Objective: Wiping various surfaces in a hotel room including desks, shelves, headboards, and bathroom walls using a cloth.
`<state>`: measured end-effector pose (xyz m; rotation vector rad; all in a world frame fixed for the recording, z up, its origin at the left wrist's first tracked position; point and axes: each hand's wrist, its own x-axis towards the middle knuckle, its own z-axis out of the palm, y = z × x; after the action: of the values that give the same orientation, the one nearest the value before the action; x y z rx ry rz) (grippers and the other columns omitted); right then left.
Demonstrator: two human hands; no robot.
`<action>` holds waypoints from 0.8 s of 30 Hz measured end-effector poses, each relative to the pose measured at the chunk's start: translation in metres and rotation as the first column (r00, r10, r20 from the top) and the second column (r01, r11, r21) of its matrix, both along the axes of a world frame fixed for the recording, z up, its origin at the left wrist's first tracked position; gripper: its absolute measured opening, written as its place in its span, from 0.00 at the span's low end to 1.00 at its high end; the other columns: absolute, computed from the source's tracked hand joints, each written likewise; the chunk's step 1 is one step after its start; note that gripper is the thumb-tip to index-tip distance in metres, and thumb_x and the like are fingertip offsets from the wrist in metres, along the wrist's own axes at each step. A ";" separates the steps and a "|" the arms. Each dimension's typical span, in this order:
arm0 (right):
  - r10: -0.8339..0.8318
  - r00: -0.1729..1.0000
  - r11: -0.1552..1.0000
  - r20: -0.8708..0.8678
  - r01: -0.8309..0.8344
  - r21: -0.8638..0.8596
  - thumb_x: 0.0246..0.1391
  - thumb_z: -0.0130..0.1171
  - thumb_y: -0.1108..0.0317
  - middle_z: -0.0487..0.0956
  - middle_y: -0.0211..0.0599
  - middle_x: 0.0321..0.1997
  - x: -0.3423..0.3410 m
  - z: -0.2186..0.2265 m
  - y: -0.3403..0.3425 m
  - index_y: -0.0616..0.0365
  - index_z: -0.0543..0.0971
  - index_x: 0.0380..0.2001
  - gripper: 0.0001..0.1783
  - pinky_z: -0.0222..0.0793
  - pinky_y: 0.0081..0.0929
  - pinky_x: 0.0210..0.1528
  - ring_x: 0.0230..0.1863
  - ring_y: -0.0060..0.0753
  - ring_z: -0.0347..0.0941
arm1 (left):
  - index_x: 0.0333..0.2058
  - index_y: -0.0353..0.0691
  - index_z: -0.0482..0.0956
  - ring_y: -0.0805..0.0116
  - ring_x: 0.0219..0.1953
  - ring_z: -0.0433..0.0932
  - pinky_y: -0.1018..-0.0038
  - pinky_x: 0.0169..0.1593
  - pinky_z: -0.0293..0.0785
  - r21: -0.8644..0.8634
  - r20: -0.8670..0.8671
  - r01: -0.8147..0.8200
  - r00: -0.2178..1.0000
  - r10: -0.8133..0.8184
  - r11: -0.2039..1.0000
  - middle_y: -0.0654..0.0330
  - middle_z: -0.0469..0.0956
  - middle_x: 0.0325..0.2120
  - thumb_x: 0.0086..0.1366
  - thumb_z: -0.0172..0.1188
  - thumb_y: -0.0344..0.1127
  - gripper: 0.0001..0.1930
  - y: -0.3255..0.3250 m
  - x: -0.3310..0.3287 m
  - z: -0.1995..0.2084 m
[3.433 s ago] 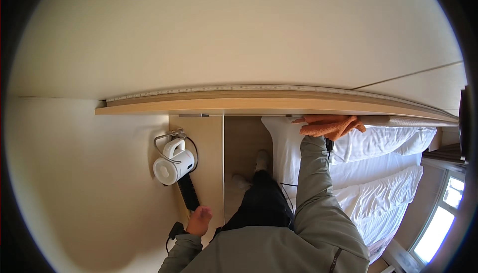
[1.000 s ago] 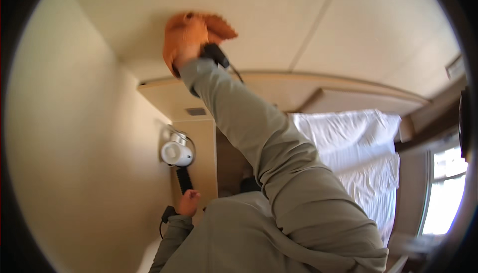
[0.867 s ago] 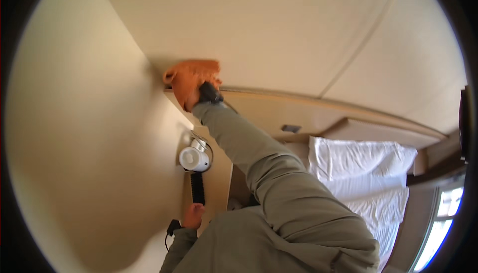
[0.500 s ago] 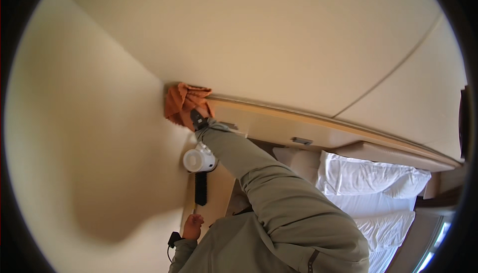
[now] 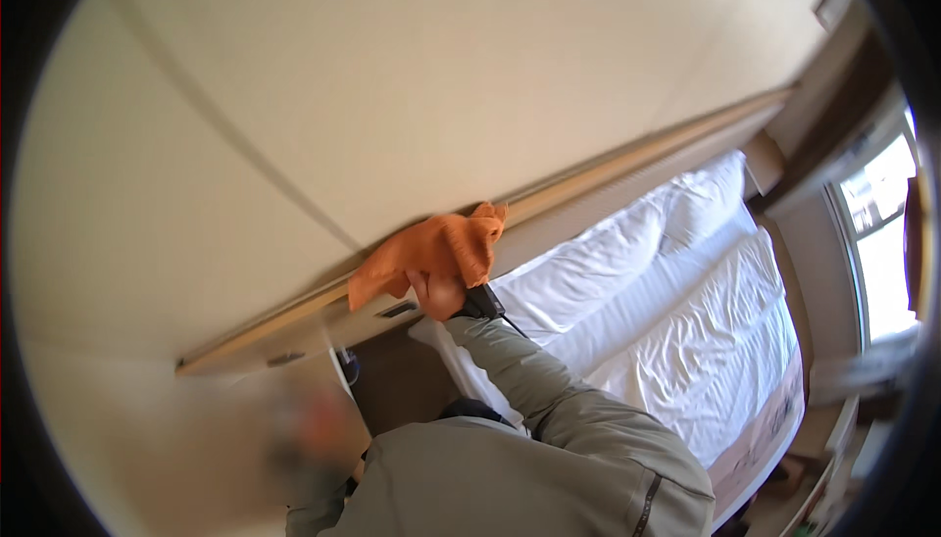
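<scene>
My right hand (image 5: pixel 438 292) is closed on an orange cleaning cloth (image 5: pixel 431 248), with its fingers partly covered by the folds. The cloth lies against the narrow wooden ledge (image 5: pixel 578 184) that runs along the wall above the bed. Loose cloth hangs over the ledge's front edge on both sides of the hand. At the lower left, my left hand (image 5: pixel 319 417) is smeared by motion. Its fingers and anything in them cannot be made out.
A bed with white pillows (image 5: pixel 627 253) and a rumpled white sheet (image 5: pixel 686 331) stands to the right. A bright window (image 5: pixel 877 243) is beyond it. Small dark fittings (image 5: pixel 397 310) sit on the panel below the ledge. A cable loop (image 5: pixel 349 366) hangs near the cabinet gap.
My right hand and the cloth have moved right along the ledge, away from the wall corner. The view has swung right. My left hand, earlier on a black brush's handle, is now blurred.
</scene>
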<state>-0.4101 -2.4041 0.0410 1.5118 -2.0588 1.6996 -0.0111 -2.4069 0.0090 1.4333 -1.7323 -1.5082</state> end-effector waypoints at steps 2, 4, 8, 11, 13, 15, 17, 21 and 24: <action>-0.361 0.931 0.929 0.043 0.356 0.100 0.67 0.50 0.54 0.82 0.52 0.49 -0.045 0.002 0.009 0.63 0.78 0.49 0.22 0.71 0.43 0.55 0.53 0.56 0.77 | 0.43 0.37 0.75 0.75 0.42 0.76 0.76 0.50 0.71 0.058 -0.087 0.064 0.994 -0.058 0.996 0.63 0.78 0.37 0.71 0.60 0.36 0.09 -0.010 -0.041 0.017; -0.546 0.824 0.808 0.152 0.469 0.357 0.67 0.50 0.52 0.83 0.51 0.48 -0.101 0.005 0.012 0.63 0.80 0.49 0.24 0.73 0.46 0.55 0.52 0.59 0.78 | 0.43 0.36 0.74 0.74 0.43 0.75 0.76 0.51 0.70 0.080 -0.030 0.145 0.989 -0.143 0.986 0.63 0.77 0.38 0.70 0.60 0.34 0.09 -0.014 -0.078 0.033; -0.660 0.731 0.616 0.172 0.395 0.682 0.64 0.52 0.53 0.84 0.53 0.44 -0.223 0.009 0.022 0.63 0.84 0.41 0.23 0.77 0.51 0.47 0.45 0.62 0.81 | 0.44 0.36 0.74 0.72 0.45 0.76 0.75 0.53 0.71 0.076 -0.007 0.327 0.945 -0.327 0.942 0.60 0.78 0.40 0.69 0.59 0.32 0.09 -0.017 -0.140 0.051; -0.781 0.579 0.593 0.235 0.571 0.567 0.64 0.52 0.55 0.84 0.59 0.37 -0.308 0.012 0.044 0.65 0.84 0.32 0.23 0.77 0.50 0.45 0.43 0.60 0.82 | 0.46 0.34 0.74 0.71 0.46 0.77 0.74 0.55 0.71 0.118 -0.054 0.422 0.907 -0.418 0.899 0.58 0.78 0.41 0.69 0.59 0.30 0.10 -0.012 -0.175 0.059; -0.833 0.533 0.513 0.145 0.650 0.561 0.64 0.51 0.55 0.84 0.58 0.37 -0.369 0.017 0.060 0.66 0.84 0.32 0.23 0.78 0.48 0.45 0.42 0.59 0.82 | 0.47 0.34 0.74 0.70 0.47 0.78 0.73 0.55 0.72 0.171 -0.072 0.445 0.896 -0.439 0.879 0.57 0.79 0.41 0.69 0.59 0.30 0.11 -0.007 -0.193 0.065; -0.886 0.455 0.416 0.089 0.693 0.589 0.64 0.52 0.55 0.85 0.53 0.39 -0.425 0.021 0.078 0.64 0.85 0.33 0.22 0.79 0.45 0.46 0.42 0.55 0.83 | 0.48 0.33 0.74 0.68 0.48 0.79 0.71 0.56 0.73 0.207 -0.106 0.469 0.883 -0.457 0.859 0.56 0.79 0.42 0.69 0.58 0.30 0.11 -0.002 -0.209 0.068; -0.797 0.561 0.212 -0.226 0.609 0.765 0.63 0.54 0.55 0.86 0.46 0.44 -0.486 0.027 0.094 0.58 0.86 0.42 0.19 0.78 0.41 0.48 0.47 0.49 0.83 | 0.49 0.33 0.72 0.68 0.48 0.78 0.72 0.56 0.73 0.236 -0.047 0.510 0.856 -0.515 0.827 0.56 0.79 0.43 0.69 0.57 0.30 0.12 0.002 -0.224 0.068; -0.439 0.728 -0.071 -0.527 0.557 0.828 0.62 0.54 0.52 0.84 0.34 0.56 -0.574 0.041 0.129 0.49 0.85 0.52 0.22 0.75 0.38 0.56 0.56 0.38 0.80 | 0.51 0.32 0.71 0.67 0.50 0.78 0.70 0.57 0.73 0.303 -0.060 0.569 0.812 -0.581 0.764 0.54 0.78 0.47 0.70 0.57 0.28 0.13 0.005 -0.249 0.058; -0.485 0.677 -0.029 -0.553 0.619 0.785 0.62 0.52 0.59 0.85 0.38 0.51 -0.603 0.038 0.144 0.53 0.86 0.49 0.19 0.76 0.38 0.54 0.53 0.40 0.82 | 0.51 0.32 0.71 0.66 0.51 0.78 0.70 0.59 0.72 0.338 -0.035 0.574 0.800 -0.600 0.746 0.52 0.78 0.48 0.70 0.57 0.28 0.14 0.005 -0.255 0.054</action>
<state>-1.0129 -2.2603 0.0787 0.4059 -3.1314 -0.1837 -0.2661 -2.4017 0.0626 1.1372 -2.1947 -2.1912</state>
